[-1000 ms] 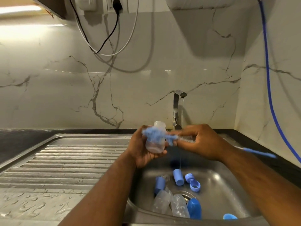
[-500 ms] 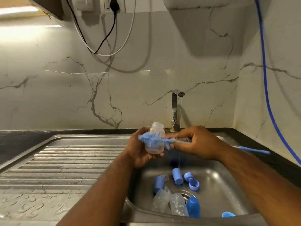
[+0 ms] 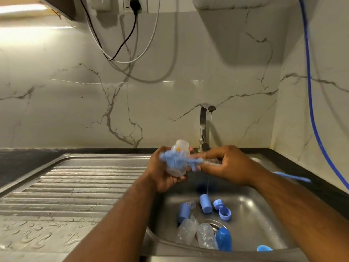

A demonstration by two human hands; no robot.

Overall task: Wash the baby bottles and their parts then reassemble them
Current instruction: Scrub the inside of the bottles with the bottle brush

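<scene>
My left hand grips a small clear baby bottle upright above the sink basin. My right hand pinches a blue bottle brush by its stem. The blurred bristle head lies across the bottle's outside. The brush's blue handle sticks out past my right wrist. In the basin lie two clear bottles, blue caps and blue collar rings.
A thin stream of water runs from the steel tap into the basin. A ribbed, wet drainboard spreads to the left. A blue hose hangs down the right wall. Cables dangle from the sockets above.
The brush head has slid back and forth across the bottle. Both hands stay over the sink, and the parts in the basin have not moved.
</scene>
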